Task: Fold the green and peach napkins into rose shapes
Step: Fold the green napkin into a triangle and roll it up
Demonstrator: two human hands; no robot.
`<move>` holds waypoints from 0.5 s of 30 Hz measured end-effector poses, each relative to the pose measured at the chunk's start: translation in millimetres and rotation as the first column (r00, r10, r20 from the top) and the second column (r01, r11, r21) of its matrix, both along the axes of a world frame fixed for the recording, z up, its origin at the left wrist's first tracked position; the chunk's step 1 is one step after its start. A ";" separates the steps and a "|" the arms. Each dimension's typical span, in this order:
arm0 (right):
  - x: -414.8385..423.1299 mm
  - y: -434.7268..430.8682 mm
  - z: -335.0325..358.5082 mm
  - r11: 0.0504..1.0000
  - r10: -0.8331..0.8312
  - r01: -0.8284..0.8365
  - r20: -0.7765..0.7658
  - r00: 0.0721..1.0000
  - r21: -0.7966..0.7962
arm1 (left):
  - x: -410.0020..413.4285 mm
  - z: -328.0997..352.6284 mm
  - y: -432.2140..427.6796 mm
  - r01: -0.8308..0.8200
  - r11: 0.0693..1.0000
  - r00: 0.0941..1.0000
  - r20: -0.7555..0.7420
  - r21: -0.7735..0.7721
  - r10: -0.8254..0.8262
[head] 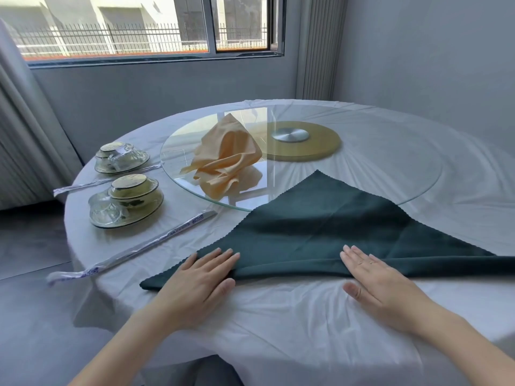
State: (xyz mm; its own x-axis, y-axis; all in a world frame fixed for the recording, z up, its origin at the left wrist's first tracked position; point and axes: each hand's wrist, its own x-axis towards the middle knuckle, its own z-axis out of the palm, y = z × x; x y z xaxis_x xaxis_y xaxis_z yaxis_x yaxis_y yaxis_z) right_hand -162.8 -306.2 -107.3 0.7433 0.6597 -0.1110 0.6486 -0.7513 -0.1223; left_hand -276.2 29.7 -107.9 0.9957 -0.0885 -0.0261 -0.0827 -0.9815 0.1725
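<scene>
Fingers (225,256) straight, left hand (195,277) & right hand (381,280) flat on dark green triangular cloth napkin (320,227) at 6 o'clock — uneven push prob. skews roll.

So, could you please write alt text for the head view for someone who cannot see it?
A left hand and a right hand press flat on the near edge of a green napkin folded into a triangle on a white tablecloth. A crumpled peach napkin lies on the glass turntable beyond; two place settings sit at left.
</scene>
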 end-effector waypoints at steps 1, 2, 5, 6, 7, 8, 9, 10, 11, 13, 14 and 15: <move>0.2 0.3 -0.9 1.000 -0.001 0.001 0.002 1.000 0.003 | 1.4 -0.3 3.0 -0.032 0.999 0.999 -0.002 0.002 0.032; 0.0 0.6 -1.8 1.000 0.000 0.000 0.003 1.000 0.007 | 3.2 -1.3 6.3 -0.062 0.998 0.998 -0.008 -0.002 0.062; -0.3 -0.4 -4.2 1.000 -0.003 0.003 -0.002 1.000 0.011 | 6.9 -7.1 15.5 -0.125 0.992 0.992 -0.038 -0.026 0.124; 0.0 -0.7 -4.7 1.000 -0.005 0.005 -0.002 1.000 0.014 | 7.6 -9.1 17.8 -0.131 0.991 0.990 -0.051 -0.018 0.130; -0.2 -1.0 -4.7 1.000 -0.007 0.007 -0.002 1.000 0.017 | 7.9 -10.8 19.6 -0.130 0.991 0.990 -0.060 -0.007 0.130; -0.1 -1.3 -4.6 1.000 -0.007 0.007 -0.002 1.000 0.017 | 8.1 -11.0 19.5 -0.127 0.992 0.990 -0.061 -0.004 0.126; 0.2 -1.7 -4.4 1.000 -0.004 0.004 0.000 1.000 0.019 | 8.0 -10.6 18.5 -0.126 0.992 0.990 -0.068 -0.004 0.126; 0.6 -2.0 -4.4 1.000 -0.001 0.001 0.001 1.000 0.023 | 7.6 -9.0 16.6 -0.128 0.992 0.989 -0.078 -0.007 0.127; 1.0 -2.2 -4.5 1.000 0.002 -0.002 0.001 1.000 0.027 | 7.4 -7.9 14.9 -0.135 0.991 0.987 -0.087 -0.014 0.134; 1.2 -2.7 -4.2 0.999 -0.003 0.004 -0.001 1.000 0.039 | 9.7 -2.9 8.4 -0.163 0.986 0.986 -0.046 -0.039 0.161; 1.5 -3.3 -4.8 0.999 -0.005 0.005 -0.002 1.000 0.040 | 11.4 -0.9 3.2 -0.183 0.982 0.983 0.009 -0.052 0.184; 1.9 -3.7 -5.9 0.999 -0.004 0.004 -0.003 1.000 0.041 | 12.8 1.8 -5.4 -0.189 0.980 0.976 0.095 -0.055 0.194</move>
State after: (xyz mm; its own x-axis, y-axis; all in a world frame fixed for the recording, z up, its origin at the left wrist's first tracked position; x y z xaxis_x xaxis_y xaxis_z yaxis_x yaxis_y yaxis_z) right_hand -160.9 -309.8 -113.2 0.7458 0.6606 -0.0861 0.6449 -0.7483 -0.1553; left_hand -263.5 24.3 -106.1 0.9917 0.1053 0.0737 0.0870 -0.9721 0.2176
